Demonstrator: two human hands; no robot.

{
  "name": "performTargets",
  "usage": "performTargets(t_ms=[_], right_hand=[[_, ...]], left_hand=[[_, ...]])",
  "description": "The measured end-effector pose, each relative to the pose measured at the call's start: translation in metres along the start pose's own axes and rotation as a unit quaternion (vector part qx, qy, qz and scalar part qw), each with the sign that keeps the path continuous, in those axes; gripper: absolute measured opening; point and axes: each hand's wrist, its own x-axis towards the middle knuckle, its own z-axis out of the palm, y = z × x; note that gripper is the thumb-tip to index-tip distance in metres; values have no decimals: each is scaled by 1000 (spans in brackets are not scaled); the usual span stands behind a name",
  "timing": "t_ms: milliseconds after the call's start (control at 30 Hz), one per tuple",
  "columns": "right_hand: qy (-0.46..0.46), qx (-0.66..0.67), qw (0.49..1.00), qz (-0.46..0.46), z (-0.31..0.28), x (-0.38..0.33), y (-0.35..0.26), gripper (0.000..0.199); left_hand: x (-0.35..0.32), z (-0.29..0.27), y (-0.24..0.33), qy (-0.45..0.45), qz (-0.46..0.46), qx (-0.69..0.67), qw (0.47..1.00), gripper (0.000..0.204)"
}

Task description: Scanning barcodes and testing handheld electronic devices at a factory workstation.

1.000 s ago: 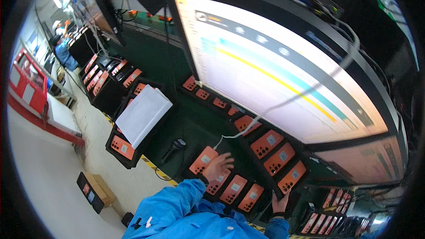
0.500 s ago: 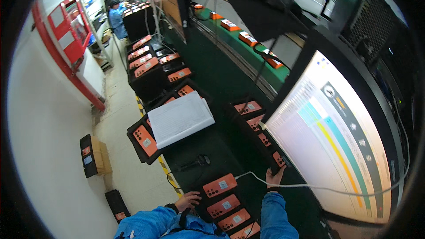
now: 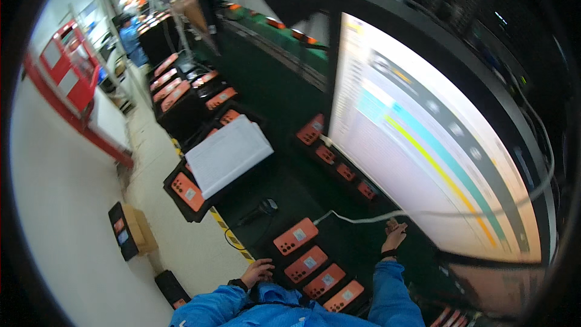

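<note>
My left hand (image 3: 258, 271) rests at the table's near left edge, fingers spread and holding nothing. It lies just left of a row of orange phones, lying back up with camera rings and white labels; the nearest are one phone (image 3: 305, 264) and a cabled phone (image 3: 296, 237). My right hand (image 3: 394, 236) is over the dark green table below the monitor (image 3: 423, 145), its fingers slightly bent and apart, with nothing visible in them. A white cable (image 3: 357, 221) runs from the cabled phone past its fingertips. More orange phones (image 3: 345, 172) stand along the monitor's lower edge.
A black handheld scanner (image 3: 259, 211) lies left of the cabled phone. A stack of white paper (image 3: 229, 156) sits on black trays of phones. Further trays (image 3: 175, 95) stand beyond. On the floor is a cardboard box (image 3: 140, 230); a person (image 3: 129, 39) in blue works far off.
My right hand has left the phone at the monitor's lower edge and come to the right, toward the white cable. My left hand stays at the table edge. The whole view has shifted.
</note>
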Motion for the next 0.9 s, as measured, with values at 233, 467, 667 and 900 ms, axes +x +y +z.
performTargets(t_ms=[233,467,667,900], right_hand=[[164,170,971,-31,-164,-130,83,39],[280,-187,941,8,-248,-177,189,29],[165,-250,954,-23,-229,-174,190,44],[68,-150,986,-2,-255,-170,192,32]], left_hand=[[4,41,16,-40,28,123,991,39],[10,68,18,-84,-8,210,974,33],[17,86,13,-130,-13,264,956,31],[32,136,0,-196,-15,293,936,31]])
